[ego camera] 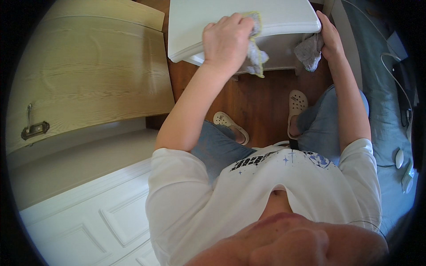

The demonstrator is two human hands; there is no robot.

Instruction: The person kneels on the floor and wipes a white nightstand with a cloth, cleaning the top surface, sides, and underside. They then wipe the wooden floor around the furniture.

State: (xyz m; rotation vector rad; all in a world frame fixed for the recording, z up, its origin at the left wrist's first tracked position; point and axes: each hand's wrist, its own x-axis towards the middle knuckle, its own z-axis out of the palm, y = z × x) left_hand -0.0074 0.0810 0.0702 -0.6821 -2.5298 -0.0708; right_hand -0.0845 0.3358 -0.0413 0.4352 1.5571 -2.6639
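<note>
My left hand point(228, 40) grips a grey cloth with yellow stitched edges point(257, 55) over the front edge of a white nightstand point(283, 13). Part of that cloth lies on the top, and the rest dangles past the front. At the nightstand's right corner, my right hand point(329, 38) has its fingers along the side. A second grey cloth point(309, 51) hangs from its palm, below the corner. The fingertips of the right hand are partly hidden.
A wooden door panel point(100, 63) with a metal handle point(35, 129) spans the left. White panelled furniture point(90, 212) stands at lower left. To the right are a bed with blue-green bedding point(379, 109) and a white cable point(396, 73). My clogs point(298, 101) rest on the wooden floor point(263, 96).
</note>
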